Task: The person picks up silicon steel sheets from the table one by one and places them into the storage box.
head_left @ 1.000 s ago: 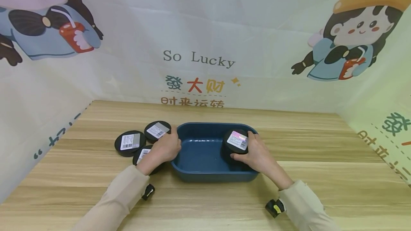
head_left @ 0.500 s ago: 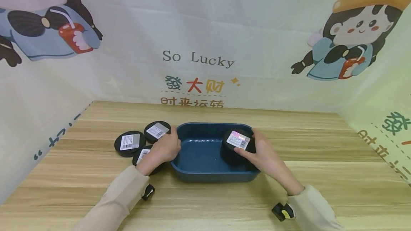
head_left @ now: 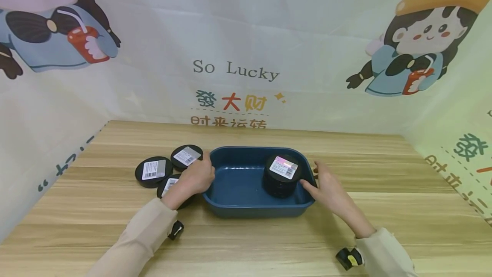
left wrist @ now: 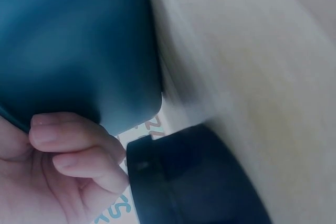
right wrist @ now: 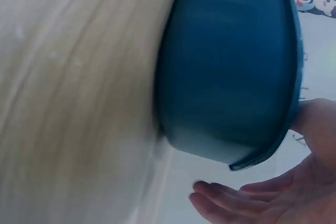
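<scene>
My left hand (head_left: 197,177) grips the left rim of a dark blue tray (head_left: 246,213), fingers curled over its edge. My right hand (head_left: 326,183) lies released at the tray's right rim, fingers straight, holding nothing. A black round tin (head_left: 279,176) stands inside the tray at its right end, just left of my right fingertips, so my right hand is the nearer one. The tray's long axis runs left to right across the wooden table (head_left: 384,174). Three more black tins (head_left: 151,171) lie on the table beside my left hand. Each tin has a white barcode label, too small to read. The backdrop (head_left: 246,33) reads "So Lucky" above Chinese characters.
</scene>
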A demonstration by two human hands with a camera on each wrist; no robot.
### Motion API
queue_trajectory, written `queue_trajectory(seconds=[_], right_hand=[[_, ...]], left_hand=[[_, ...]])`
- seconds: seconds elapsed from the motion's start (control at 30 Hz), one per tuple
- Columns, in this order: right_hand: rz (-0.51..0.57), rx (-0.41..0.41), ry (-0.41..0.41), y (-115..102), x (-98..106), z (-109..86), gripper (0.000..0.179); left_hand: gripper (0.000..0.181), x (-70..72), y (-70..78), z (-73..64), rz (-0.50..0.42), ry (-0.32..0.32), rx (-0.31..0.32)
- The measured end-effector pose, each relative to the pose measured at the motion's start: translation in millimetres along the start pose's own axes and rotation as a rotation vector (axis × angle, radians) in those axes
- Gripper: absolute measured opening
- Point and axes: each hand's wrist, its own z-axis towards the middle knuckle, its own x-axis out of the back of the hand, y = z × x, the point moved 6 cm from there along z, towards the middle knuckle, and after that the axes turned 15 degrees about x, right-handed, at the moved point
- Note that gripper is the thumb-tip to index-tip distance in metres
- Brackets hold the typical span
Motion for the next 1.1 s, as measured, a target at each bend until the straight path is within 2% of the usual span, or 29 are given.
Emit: queue_trajectory(seconds=[0.33,0.6,0.83,1.1], right_hand=[[0.034,-0.087,-0.098,13,-12,1.6,0.053],[0.093,-0.065,-0.164,17,-21,9.3,0.041],[0.105,-0.11,-0.162,20,-23,10.8,0.021],[0.102,-0.156,-0.116,22,-22,10.0,0.018]], left_hand=[[0.034,-0.2,1.0,-1.1,-0.004,0.006,-0.016],[0.035,-0.5,1.1,-1.2,-0.008,0.004,-0.022],[0.034,0.4,1.2,-0.9,-0.003,0.004,-0.02],[0.032,0.8,0.4,0.3,-0.005,0.01,-0.028]])
